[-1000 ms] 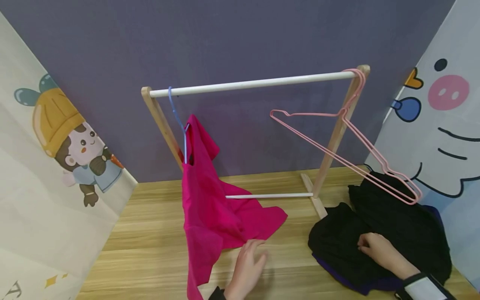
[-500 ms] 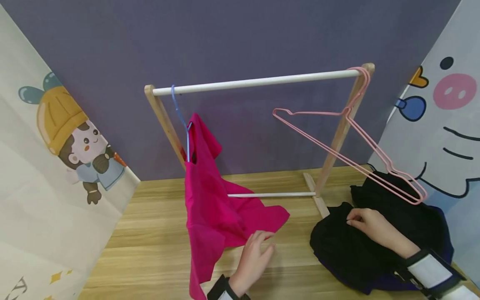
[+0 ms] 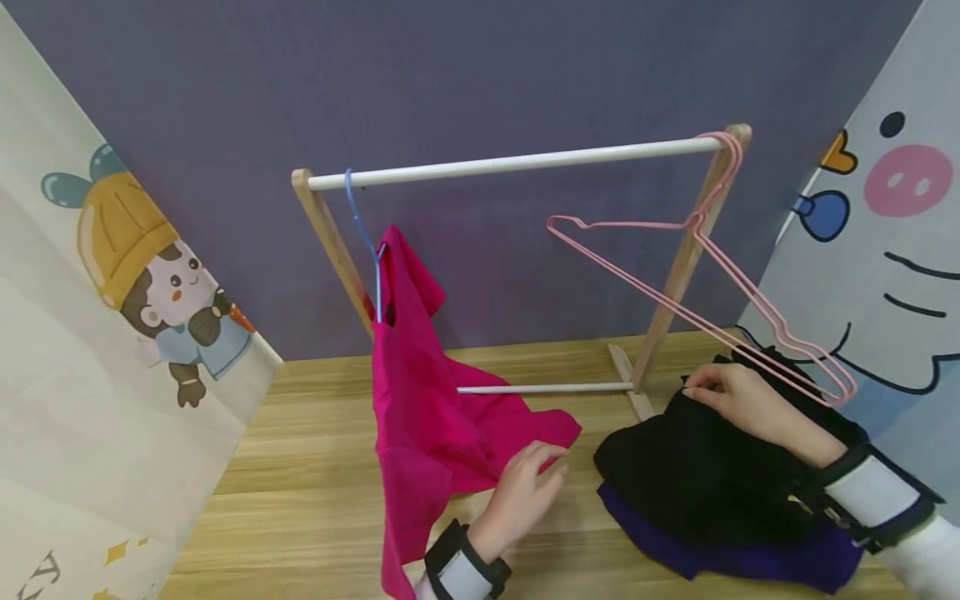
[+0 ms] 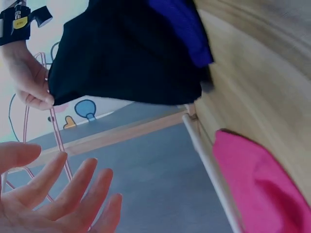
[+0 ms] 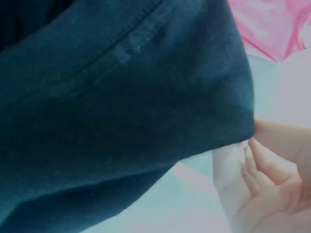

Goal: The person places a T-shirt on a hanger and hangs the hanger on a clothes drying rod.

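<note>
Pinches a raised corner of the black garment (image 3: 697,475) narrowly between thumb and fingertips of the right hand (image 3: 738,404), close to four o'clock in the head view. Slopes the rest of the cloth down toward the wooden table (image 3: 300,483), over a purple cloth (image 3: 712,554) that shows between four and five o'clock. Holds the left hand (image 3: 525,492) near half past five with fingers loosely spread and grasp wide, near the free end of a magenta garment (image 3: 420,400) but apart from it in the left wrist view. Has that magenta garment at seven o'clock, draped from a blue hanger (image 3: 361,223) hooked at ten o'clock over the white top rail (image 3: 517,162). Has pink hangers (image 3: 697,223) toward three o'clock, hooked beside a wooden post (image 3: 682,275). Faces a grey-blue wall (image 3: 495,67) at twelve o'clock, with a cartoon panel (image 3: 60,350) at nine and a pig-snouted panel (image 3: 892,275) around half past two.
</note>
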{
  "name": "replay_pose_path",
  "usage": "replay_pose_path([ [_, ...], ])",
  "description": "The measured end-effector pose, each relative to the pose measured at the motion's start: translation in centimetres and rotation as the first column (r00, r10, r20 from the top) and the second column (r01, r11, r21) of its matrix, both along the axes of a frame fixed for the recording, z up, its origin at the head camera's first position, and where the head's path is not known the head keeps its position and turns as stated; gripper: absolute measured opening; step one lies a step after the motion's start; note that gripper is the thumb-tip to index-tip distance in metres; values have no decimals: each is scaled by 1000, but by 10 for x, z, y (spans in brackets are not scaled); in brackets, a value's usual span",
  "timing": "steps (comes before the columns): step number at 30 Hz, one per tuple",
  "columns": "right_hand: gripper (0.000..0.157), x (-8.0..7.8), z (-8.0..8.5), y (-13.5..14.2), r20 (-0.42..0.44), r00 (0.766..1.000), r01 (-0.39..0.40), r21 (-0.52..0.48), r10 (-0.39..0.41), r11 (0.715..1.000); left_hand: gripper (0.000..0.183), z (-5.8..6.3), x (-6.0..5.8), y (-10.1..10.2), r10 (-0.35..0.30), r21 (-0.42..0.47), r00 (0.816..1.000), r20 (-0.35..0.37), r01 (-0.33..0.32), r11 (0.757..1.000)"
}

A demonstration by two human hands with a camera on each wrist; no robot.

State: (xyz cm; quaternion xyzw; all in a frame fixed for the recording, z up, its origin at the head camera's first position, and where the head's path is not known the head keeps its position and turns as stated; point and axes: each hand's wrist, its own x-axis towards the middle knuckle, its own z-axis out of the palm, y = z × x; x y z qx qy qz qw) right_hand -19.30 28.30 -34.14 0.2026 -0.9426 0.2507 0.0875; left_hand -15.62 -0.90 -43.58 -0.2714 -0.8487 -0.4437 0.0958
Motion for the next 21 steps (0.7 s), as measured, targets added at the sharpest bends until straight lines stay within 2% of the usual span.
replay_pose_path([
  [8, 6, -3, 30, -13, -19, 1000, -24, -73, 22, 997, 23, 16, -8, 5, -92, -12, 996, -12, 91, 996],
  [13, 7, -6, 48, -21, -28, 999, -43, -120, 40, 992, 40, 25, -13, 7, -151, -88, 988, -34, 147, 985],
  [16, 8, -7, 58, -26, -18, 999, -36, -134, 33, 990, 55, 30, -16, 9, -178, -154, 980, -87, 163, 975],
  [21, 10, -9, 71, -37, 6, 1000, -9, -125, 10, 992, 77, 39, -24, 11, -195, -268, 964, -180, 143, 953],
])
